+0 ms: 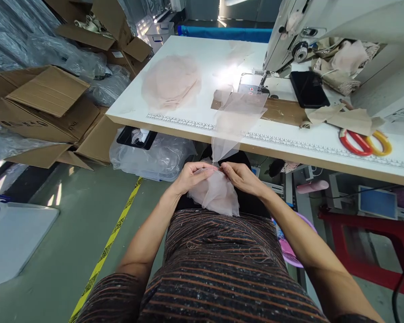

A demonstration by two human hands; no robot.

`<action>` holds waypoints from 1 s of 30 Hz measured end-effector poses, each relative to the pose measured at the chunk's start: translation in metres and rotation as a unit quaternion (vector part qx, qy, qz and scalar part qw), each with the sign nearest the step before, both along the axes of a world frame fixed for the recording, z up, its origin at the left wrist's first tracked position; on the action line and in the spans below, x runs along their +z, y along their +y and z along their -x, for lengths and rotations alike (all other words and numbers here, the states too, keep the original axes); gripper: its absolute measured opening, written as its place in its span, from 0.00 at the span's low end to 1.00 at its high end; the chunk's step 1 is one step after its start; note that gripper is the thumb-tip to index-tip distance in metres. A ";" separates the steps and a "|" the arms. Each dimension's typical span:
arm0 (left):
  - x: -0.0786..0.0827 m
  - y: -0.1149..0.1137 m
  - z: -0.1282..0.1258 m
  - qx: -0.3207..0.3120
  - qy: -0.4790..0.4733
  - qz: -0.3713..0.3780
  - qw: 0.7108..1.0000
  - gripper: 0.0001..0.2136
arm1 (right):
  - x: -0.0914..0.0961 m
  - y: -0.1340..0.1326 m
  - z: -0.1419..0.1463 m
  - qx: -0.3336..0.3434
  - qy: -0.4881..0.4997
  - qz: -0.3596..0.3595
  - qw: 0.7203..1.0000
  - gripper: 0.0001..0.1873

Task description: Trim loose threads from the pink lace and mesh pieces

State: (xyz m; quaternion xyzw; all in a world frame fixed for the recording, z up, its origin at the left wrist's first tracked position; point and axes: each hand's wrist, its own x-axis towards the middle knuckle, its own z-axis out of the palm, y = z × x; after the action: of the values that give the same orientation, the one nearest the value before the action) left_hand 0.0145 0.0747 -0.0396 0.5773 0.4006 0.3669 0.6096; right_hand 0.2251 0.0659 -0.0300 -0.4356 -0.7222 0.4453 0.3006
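Sheer pale pink fabric (218, 193) lies over my lap, gathered between both hands. My left hand (197, 175) pinches its upper edge, thumb and fingers pressed together. Close on the other side, my right hand (240, 176) grips the same edge with thumb and forefinger. From this spot a sheer strip (237, 117) runs up over the table edge to the presser foot (263, 85) of the sewing machine (323, 27). Whether the strip and the lap fabric are one piece, I cannot tell. A stack of sheer round fabric pieces (171, 80) rests on the tabletop at the left.
Red-and-yellow-handled scissors (365, 142) and a black phone-like slab (309, 89) lie on the white table (128, 101) at right, near fabric scraps (350, 119). Open cardboard boxes (43, 103) stand at left. A red stool (360, 260) is at lower right.
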 end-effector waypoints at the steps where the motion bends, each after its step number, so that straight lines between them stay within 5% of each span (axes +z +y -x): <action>1: 0.001 0.000 0.000 -0.005 0.002 -0.006 1.000 0.15 | 0.001 0.003 0.002 0.006 -0.003 -0.005 1.000 0.32; 10: 0.001 0.001 0.003 0.005 -0.002 -0.019 1.000 0.12 | -0.003 0.007 0.007 -0.033 -0.008 -0.013 0.999 0.34; 18: 0.008 0.002 0.002 -0.002 0.010 -0.009 1.000 0.13 | 0.006 0.002 0.009 0.015 -0.017 -0.031 0.999 0.31; 23: 0.010 0.002 0.003 -0.013 0.035 -0.010 0.999 0.13 | -0.002 0.003 0.012 -0.026 -0.034 -0.056 0.997 0.30; 30: -0.001 0.004 0.003 -0.021 0.034 -0.018 0.999 0.14 | -0.013 -0.017 0.013 0.006 0.085 0.087 0.993 0.26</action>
State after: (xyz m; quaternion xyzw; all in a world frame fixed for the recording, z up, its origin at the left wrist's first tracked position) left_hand 0.0118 0.0783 -0.0406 0.6084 0.4025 0.3414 0.5927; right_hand 0.2121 0.0492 -0.0434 -0.4166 -0.6552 0.5435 0.3192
